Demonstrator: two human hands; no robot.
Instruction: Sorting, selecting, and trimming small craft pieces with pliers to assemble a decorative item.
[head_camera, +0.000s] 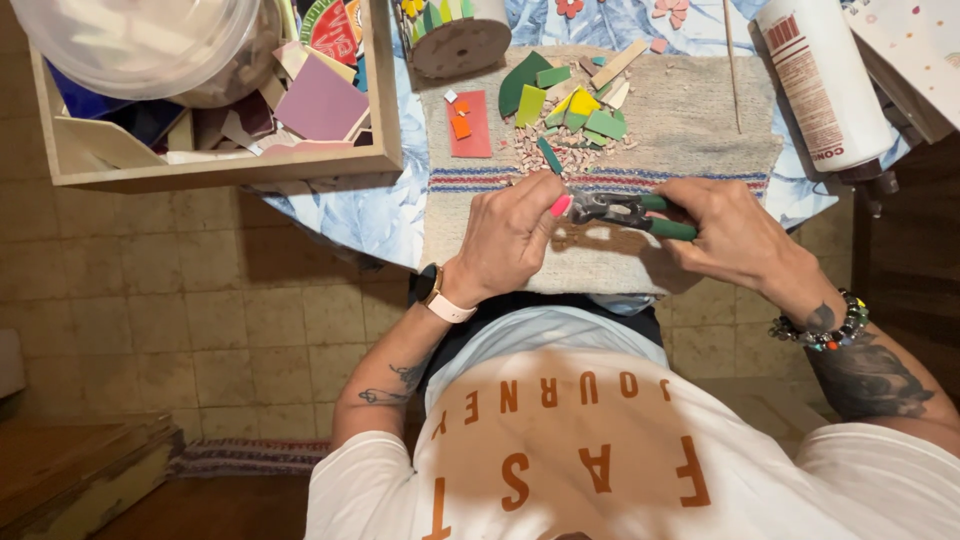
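My right hand (735, 232) grips the green handles of a pair of metal nippers (622, 209) held over a beige woven mat (690, 130). My left hand (510, 235) sits at the tool's jaws with its fingers pinched together; what it pinches is too small to tell. Just beyond the hands lies a heap of green and yellow tile pieces (575, 105) with small pinkish chips. A red tile (470, 128) with orange bits rests on the mat's left part.
A wooden box (220, 165) of coloured tile sheets stands at far left, under a clear plastic tub (140, 40). A white glue bottle (825, 85) lies at right. A round wooden piece (460, 45) sits at the mat's far edge, a thin stick (732, 60) beside it.
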